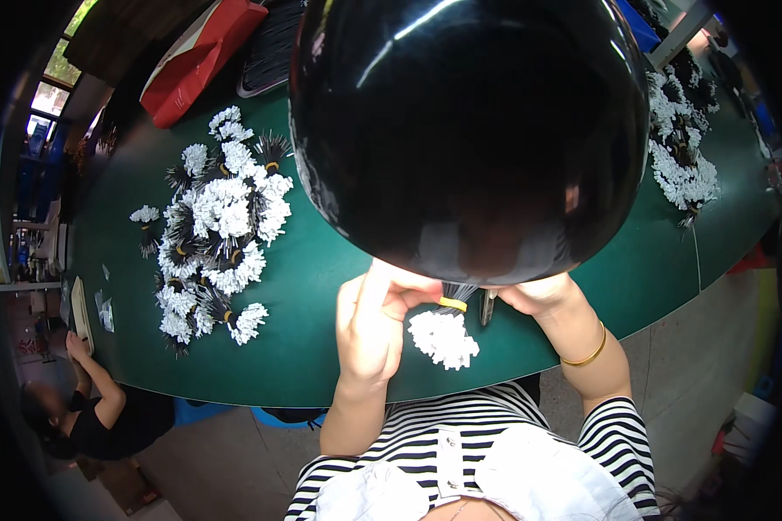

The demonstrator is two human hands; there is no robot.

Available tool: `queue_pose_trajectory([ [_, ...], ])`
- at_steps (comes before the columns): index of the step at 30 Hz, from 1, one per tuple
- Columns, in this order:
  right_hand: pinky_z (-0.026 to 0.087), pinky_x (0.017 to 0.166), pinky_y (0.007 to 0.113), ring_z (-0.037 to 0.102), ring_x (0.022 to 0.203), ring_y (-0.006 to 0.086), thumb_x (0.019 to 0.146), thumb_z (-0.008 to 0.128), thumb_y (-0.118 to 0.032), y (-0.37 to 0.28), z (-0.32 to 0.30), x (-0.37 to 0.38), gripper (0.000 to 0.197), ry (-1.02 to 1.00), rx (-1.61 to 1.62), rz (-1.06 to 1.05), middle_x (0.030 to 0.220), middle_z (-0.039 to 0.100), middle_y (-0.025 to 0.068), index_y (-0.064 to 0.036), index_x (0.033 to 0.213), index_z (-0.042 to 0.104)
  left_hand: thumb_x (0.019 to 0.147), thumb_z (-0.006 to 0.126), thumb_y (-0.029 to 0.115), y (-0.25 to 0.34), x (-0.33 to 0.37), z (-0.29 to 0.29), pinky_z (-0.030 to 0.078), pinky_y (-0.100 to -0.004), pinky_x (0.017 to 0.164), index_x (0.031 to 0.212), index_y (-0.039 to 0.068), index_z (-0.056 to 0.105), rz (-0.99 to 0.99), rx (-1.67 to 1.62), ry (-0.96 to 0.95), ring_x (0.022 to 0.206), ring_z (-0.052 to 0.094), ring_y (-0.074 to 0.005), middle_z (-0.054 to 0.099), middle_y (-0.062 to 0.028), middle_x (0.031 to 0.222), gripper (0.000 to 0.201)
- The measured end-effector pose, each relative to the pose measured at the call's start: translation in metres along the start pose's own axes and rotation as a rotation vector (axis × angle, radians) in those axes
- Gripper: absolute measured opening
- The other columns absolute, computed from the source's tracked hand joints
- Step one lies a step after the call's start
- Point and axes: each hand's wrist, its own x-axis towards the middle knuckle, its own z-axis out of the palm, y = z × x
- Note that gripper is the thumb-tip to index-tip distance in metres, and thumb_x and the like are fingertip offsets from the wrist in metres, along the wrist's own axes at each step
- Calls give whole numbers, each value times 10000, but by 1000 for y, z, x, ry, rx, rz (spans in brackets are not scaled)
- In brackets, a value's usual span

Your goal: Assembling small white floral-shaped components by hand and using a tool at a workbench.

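Note:
A bundle of black wires with white connector ends [444, 339], bound by a yellow band [453, 304], is in front of me, its white ends toward me. My left hand [369, 326] closes its fingers on the bundle beside the band. My right hand [537, 295] is curled on the other side, its fingertips partly hidden under a large glossy black dome [469, 130]. A slim metal piece [487, 306] shows between the right fingers and the bundle; its kind is unclear. The far ends of the wires are covered by the dome.
A heap of similar bundles [226, 213] lies on the green table [313, 373] at left, and more bundles [682, 165] at far right. A red bag [195, 65] and a dark tray [265, 52] stand at the back left. Another person [104, 417] sits at the left edge.

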Motion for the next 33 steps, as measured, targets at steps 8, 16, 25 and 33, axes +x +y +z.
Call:
queue_pose_trajectory([
  [8, 437, 593, 190, 550, 646, 71, 801, 616, -91, -3, 9, -4, 135, 78, -361, -278, 751, 625, 60, 38, 830, 591, 869, 459, 196, -1, 4, 7, 487, -374, 801, 1067, -120, 487, -384, -258, -312, 875, 604, -314, 585, -251, 977, 374],
  [16, 217, 433, 149, 269, 495, -17, 855, 521, -170, 4, 1, 0, 180, 183, -313, -312, 664, 474, -39, 4, 821, 552, 796, 535, -58, -4, 4, 14, 496, -289, 739, 933, -92, 555, 185, 200, 134, 770, 609, -180, 615, -143, 872, 143],
  [25, 452, 640, 197, 567, 699, 79, 749, 679, -64, 6, 12, -2, 183, 80, -453, -301, 772, 622, 58, 24, 870, 574, 724, 659, -26, -6, 0, 19, 405, -187, 562, 836, -20, 551, 292, 398, 329, 595, 504, -69, 566, -28, 701, 156],
  [33, 454, 650, 205, 569, 708, 79, 763, 657, -45, 6, 12, -3, 190, 64, -400, -337, 822, 632, 65, 30, 920, 583, 719, 656, -36, -5, 0, 19, 402, -184, 556, 820, -14, 544, 279, 311, 308, 594, 501, -67, 564, -33, 711, 152],
])
